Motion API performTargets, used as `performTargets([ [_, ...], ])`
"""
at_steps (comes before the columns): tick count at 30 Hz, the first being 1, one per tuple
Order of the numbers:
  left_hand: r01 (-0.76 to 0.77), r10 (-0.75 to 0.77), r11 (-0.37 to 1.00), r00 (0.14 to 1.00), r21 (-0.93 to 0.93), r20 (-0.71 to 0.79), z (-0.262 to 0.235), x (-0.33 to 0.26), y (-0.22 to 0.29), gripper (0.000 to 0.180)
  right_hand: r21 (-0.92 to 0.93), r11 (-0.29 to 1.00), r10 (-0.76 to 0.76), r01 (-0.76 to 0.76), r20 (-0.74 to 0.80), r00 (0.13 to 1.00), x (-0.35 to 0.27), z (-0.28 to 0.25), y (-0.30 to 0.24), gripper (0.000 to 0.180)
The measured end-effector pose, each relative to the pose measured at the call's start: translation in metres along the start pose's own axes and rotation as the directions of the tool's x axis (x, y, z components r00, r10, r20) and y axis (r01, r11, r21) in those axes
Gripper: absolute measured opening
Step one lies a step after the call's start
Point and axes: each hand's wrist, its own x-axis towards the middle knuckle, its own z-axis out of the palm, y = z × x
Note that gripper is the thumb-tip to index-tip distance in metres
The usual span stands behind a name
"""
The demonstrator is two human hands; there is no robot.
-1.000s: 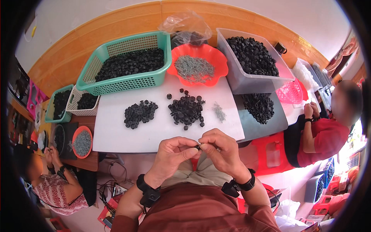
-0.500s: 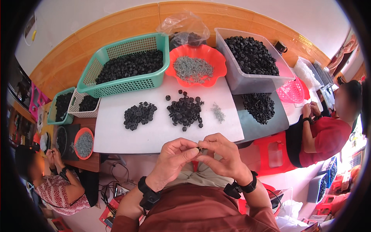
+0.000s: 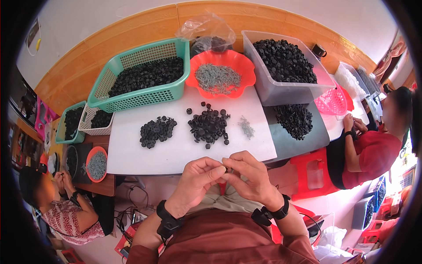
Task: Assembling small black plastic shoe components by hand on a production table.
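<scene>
My left hand (image 3: 197, 181) and my right hand (image 3: 247, 177) meet fingertip to fingertip just below the front edge of the white table (image 3: 132, 152). Between the fingertips sits a small black plastic part (image 3: 227, 168), pinched from both sides. On the table ahead lie a middle pile of black parts (image 3: 208, 126), a left pile of black parts (image 3: 157, 130) and a small heap of grey screws (image 3: 246, 127).
At the back stand a teal basket (image 3: 140, 81) of black parts, an orange bowl (image 3: 220, 75) of screws and a clear bin (image 3: 285, 68) of black parts. A person in red (image 3: 373, 152) sits right, another person (image 3: 61, 207) left. A red stool (image 3: 310, 171) stands nearby.
My hands have stayed together at the table's edge, shifting only slightly; the fingers keep working the small part.
</scene>
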Motion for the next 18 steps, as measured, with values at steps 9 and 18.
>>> performTargets([
  [9, 0.028, -0.033, 0.994, 0.998, -0.105, -0.044, 0.009, 0.0, 0.001, 0.022, 0.03, 0.999, 0.02, -0.018, -0.074, 0.997, 0.0, 0.004, 0.003, 0.035],
  [18, 0.048, -0.054, 0.988, 0.998, -0.145, -0.034, 0.011, 0.002, -0.001, 0.021, 0.022, 1.0, 0.019, -0.015, -0.166, 0.986, -0.002, 0.004, 0.002, 0.025],
])
